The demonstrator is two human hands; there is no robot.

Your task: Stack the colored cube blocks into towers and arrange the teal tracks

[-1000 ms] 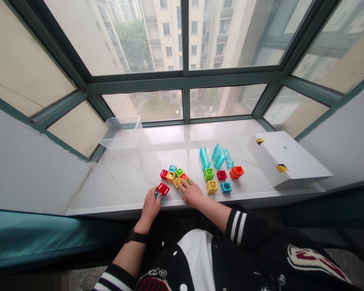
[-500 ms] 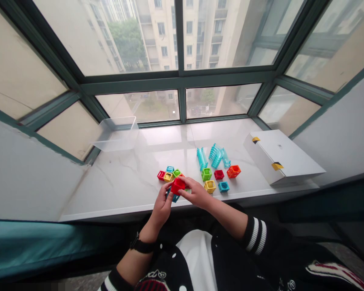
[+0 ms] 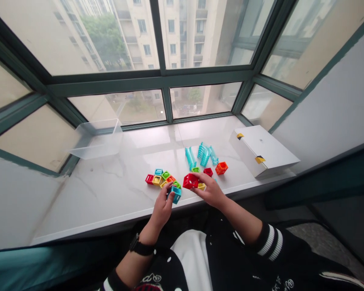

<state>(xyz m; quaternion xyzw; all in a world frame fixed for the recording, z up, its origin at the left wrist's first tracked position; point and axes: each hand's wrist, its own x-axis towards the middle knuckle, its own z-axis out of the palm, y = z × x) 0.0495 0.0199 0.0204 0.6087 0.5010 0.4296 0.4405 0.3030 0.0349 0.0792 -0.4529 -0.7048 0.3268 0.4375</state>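
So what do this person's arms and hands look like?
The left hand and right hand are both ungloved. A black watch-like band circles the left wrist; none shows on the right. Black sleeves with white stripes stop short of both wrists.

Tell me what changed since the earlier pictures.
The red cube, earlier against the blue cube in the left hand, has come away and moved right, into the right hand, which left the cube cluster. The left hand keeps the blue cube. The clear bin and white box stayed put.
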